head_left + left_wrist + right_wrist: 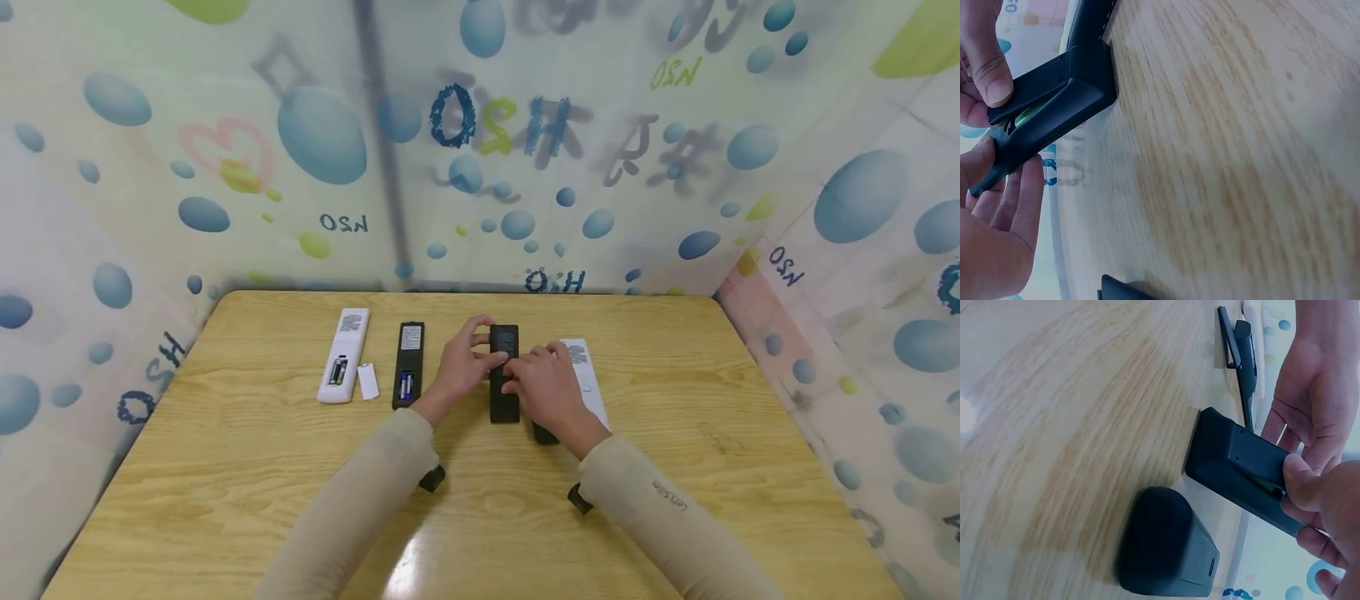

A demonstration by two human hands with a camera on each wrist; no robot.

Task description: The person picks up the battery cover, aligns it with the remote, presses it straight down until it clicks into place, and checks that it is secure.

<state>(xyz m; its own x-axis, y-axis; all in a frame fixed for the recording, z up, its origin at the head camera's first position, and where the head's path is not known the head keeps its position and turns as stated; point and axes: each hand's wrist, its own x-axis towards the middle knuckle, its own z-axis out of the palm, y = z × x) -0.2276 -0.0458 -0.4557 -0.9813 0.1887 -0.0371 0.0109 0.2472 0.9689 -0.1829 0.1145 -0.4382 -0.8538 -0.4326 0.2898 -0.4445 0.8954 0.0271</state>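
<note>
A black remote control (pixel 504 408) lies back-side up between my hands, its near end by the wooden table. My left hand (pixel 461 367) grips its far part, with the thumb on top and the fingers beneath in the left wrist view. My right hand (pixel 551 387) pinches the black battery cover (pixel 1044 78), thumb on top. One end of the cover is raised from the remote, and a green battery (pixel 1030 114) shows in the gap. Another black remote (pixel 1166 544) lies just right of this one, partly hidden under my right hand in the head view.
To the left lie a white remote (pixel 352 340) with its compartment exposed, a white cover (pixel 367 382) and a black remote (pixel 409 360) with blue batteries showing. A loose black cover (pixel 1229 337) lies beside that one. Another white remote (pixel 590 383) is at right. A patterned wall (pixel 480 208) stands behind the table.
</note>
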